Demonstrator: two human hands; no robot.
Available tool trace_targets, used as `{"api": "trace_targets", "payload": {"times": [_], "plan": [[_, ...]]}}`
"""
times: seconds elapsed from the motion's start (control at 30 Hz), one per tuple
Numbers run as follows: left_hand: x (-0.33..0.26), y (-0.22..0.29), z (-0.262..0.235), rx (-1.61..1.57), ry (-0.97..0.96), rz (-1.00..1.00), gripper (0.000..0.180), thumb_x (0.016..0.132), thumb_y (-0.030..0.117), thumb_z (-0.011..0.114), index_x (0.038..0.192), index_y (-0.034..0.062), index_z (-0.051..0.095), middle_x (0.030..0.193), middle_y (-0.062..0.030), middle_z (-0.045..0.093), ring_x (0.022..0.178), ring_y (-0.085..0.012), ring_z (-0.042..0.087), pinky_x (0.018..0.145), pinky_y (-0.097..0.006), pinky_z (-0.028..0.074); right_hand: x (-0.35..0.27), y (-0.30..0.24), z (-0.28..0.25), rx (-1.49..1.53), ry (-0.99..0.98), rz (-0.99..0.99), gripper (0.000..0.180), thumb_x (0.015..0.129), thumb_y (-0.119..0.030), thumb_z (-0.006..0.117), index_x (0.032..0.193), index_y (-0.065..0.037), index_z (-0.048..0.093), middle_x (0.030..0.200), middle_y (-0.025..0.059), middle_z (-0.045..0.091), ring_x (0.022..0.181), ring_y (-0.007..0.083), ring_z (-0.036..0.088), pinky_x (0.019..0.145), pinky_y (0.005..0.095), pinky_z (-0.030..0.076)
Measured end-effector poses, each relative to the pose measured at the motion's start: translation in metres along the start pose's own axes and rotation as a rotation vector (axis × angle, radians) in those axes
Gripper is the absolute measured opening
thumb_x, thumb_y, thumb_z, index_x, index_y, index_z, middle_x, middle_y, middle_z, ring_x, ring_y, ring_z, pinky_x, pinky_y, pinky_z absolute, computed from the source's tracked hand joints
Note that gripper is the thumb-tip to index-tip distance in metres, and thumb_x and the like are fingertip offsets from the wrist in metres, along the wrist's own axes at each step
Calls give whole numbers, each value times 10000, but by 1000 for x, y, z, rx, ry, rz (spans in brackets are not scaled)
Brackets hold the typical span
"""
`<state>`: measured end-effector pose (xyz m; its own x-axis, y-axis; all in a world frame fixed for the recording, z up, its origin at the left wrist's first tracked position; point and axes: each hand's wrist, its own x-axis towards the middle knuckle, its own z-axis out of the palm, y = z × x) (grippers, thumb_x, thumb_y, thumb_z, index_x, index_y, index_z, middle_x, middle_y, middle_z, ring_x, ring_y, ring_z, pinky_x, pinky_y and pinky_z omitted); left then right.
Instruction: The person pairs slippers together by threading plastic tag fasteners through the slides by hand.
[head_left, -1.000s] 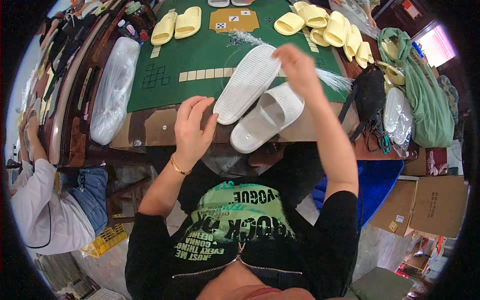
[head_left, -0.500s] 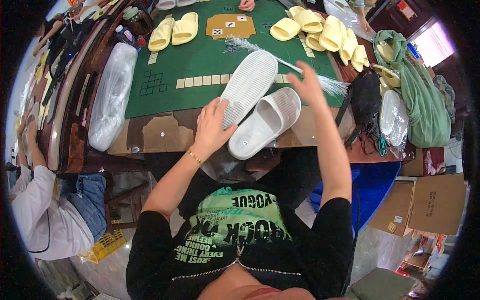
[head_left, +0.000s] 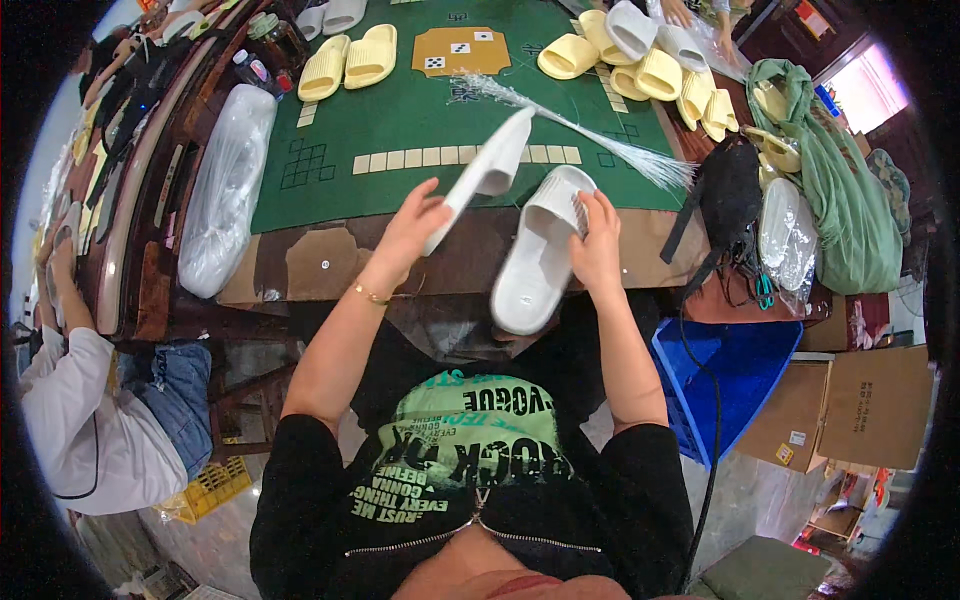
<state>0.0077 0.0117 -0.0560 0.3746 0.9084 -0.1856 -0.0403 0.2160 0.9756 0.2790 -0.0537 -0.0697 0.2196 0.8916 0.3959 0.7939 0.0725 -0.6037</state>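
Note:
My left hand point(head_left: 408, 235) pinches the heel end of a white slide slipper point(head_left: 478, 185), which is held up and turned on its edge, toe pointing away. A second white slide slipper point(head_left: 530, 275) sits to its right, insole up, with its heel reaching past the table's near edge. Along the right side of its strap my right hand point(head_left: 597, 240) has its fingers closed. Just beyond both slippers, a bundle of thin clear plastic strands point(head_left: 610, 155) stretches across the green mat point(head_left: 400, 195).
Pale yellow slippers point(head_left: 371, 57) stand at the far left, and a pile of yellow slippers point(head_left: 658, 75) with white slippers point(head_left: 632, 30) at the far right. A long plastic-wrapped bundle point(head_left: 228, 190) lies left. Right are a black bag point(head_left: 728, 185) and a blue bin point(head_left: 730, 390). Another person's hand point(head_left: 677, 12) shows far right.
My right hand has come down onto the right slipper's strap. The left slipper has turned from sole-up to edge-on, and the two slippers are farther apart. White slippers now lie on the yellow pile.

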Motion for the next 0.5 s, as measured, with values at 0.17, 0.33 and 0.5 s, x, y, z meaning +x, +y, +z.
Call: {"api": "trace_targets", "payload": {"times": [0.17,0.33,0.5], "plan": [[-38,21,-4,-661,-291,-166,540,909,387,346,1295,12,391,1159,-142,564,959,-262,613,721,-368,536,15,-6,1,97,128,-23,506,654,89,434,1136,-29,533,1244,193,455,1163,353,430,997,388,342],[-51,-22,-29,-423,-154,-238,393,880,166,478,1235,0,454,1131,-101,571,971,-187,582,876,-330,460,21,-18,21,50,9,-30,549,659,63,483,1192,-69,504,1287,194,412,1212,367,361,1023,429,297],[-46,-32,-34,297,321,242,501,804,91,595,1274,35,432,1216,-121,484,1083,-208,496,880,-313,430,21,-10,31,-32,-115,9,587,660,27,528,1234,-82,472,1322,206,370,1209,392,342,1026,439,295]]}}
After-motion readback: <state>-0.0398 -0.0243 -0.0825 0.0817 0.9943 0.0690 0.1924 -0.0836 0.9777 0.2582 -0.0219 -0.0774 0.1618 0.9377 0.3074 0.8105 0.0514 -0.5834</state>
